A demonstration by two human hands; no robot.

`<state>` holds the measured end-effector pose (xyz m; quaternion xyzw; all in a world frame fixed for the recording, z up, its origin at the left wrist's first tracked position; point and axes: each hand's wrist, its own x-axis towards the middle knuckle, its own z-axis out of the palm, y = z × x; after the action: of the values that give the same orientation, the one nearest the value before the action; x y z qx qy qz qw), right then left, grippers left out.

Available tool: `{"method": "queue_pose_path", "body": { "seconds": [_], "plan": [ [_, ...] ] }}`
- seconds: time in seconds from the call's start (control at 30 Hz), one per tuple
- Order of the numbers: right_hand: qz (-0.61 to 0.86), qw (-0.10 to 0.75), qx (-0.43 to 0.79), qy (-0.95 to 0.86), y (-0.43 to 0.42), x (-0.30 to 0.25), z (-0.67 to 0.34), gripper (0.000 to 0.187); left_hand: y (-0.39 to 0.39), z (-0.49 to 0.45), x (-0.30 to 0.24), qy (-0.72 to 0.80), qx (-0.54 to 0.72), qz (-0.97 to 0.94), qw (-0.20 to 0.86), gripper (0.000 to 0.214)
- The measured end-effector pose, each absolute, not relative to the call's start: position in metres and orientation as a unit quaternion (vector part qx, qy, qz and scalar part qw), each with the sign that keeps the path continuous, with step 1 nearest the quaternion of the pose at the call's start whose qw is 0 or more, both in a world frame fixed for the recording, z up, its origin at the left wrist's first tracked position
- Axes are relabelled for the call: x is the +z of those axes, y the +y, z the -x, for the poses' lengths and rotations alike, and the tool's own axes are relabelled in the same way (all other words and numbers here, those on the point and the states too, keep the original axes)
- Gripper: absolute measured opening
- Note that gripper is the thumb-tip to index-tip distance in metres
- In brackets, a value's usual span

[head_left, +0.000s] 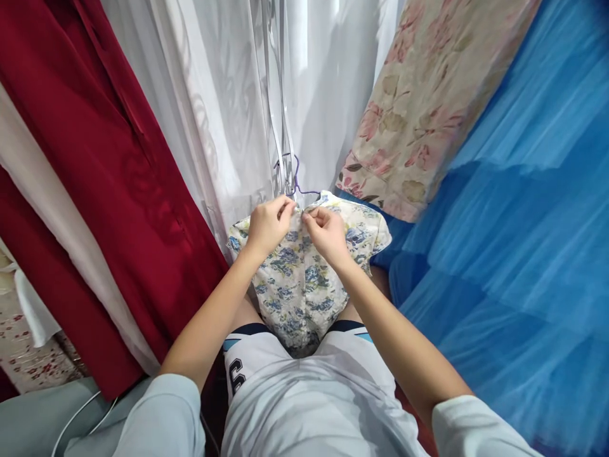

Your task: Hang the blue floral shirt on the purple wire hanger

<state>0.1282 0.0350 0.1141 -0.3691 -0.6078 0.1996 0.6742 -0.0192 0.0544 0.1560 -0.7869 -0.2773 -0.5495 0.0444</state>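
Note:
A white blouse with blue flowers hangs on a purple wire hanger in front of my knees. At its neckline, my left hand pinches the fabric near the middle seam, thumb and fingertips together. Just across the seam, my right hand has its fingers curled and pressed on the blouse's other edge. The two hands are a small gap apart. Whatever small fastening may lie under the fingertips is too small to make out. Pale straps run down to the hanger's hook.
Dark red curtain cloth hangs at the left, with sheer white curtain behind the blouse. On the right are a pink-flowered cloth and layered blue tulle. A white cable lies on a grey surface at lower left.

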Motion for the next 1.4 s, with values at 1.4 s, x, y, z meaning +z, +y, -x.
{"method": "queue_pose_path", "body": {
  "seconds": [1.4],
  "plan": [
    [0.275,0.542,0.657,-0.447,-0.04,0.011,-0.144,0.03,0.002,-0.002,-0.008,-0.18,-0.491,0.611,-0.595,0.041]
  ]
}}
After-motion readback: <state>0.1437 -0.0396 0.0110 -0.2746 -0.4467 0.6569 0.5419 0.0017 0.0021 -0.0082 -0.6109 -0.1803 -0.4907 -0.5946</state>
